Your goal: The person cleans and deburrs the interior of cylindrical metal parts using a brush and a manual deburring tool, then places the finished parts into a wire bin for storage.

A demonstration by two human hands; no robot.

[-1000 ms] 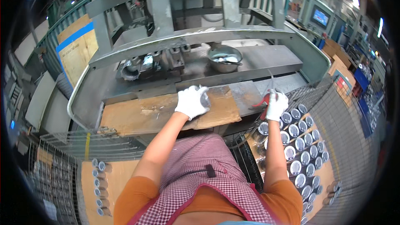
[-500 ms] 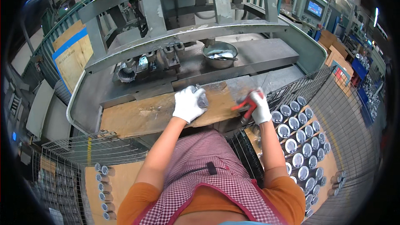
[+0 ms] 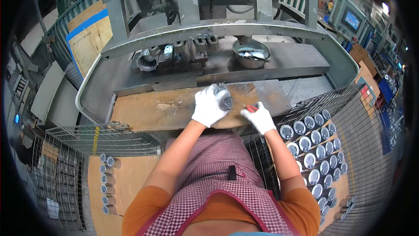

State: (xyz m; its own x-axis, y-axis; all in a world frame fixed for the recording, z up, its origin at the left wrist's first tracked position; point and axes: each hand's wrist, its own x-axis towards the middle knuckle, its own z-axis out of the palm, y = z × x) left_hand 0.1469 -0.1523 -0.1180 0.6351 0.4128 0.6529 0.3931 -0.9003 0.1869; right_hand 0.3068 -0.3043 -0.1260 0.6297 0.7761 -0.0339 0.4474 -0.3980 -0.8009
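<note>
In white gloves, both my hands are above a worn wooden board [image 3: 152,111] at the machine's front. My left hand [image 3: 209,106] is wrapped round a short, dark grey metal cylinder [image 3: 225,100], tilted with one end toward the right. Just right of it, my right hand [image 3: 259,119] grips a small red-handled tool [image 3: 251,109]. A thin tip sticks out toward the cylinder, seemingly apart from it. The glove hides most of the tool, so its exact kind cannot be told.
Behind the board, a metal bowl [image 3: 252,63] with whitish contents stands on a grey machine bed [image 3: 297,61]. A toothed round fixture [image 3: 147,62] sits left of it. Wire baskets flank me: many finned cylinders [image 3: 310,160] on the right, several cylinders [image 3: 107,178] on cardboard at the left.
My right hand has come leftward, bringing the red item from the board's right end close to the cylinder. The view has shifted; the cylinder stays in my left hand, its end turned more into view.
</note>
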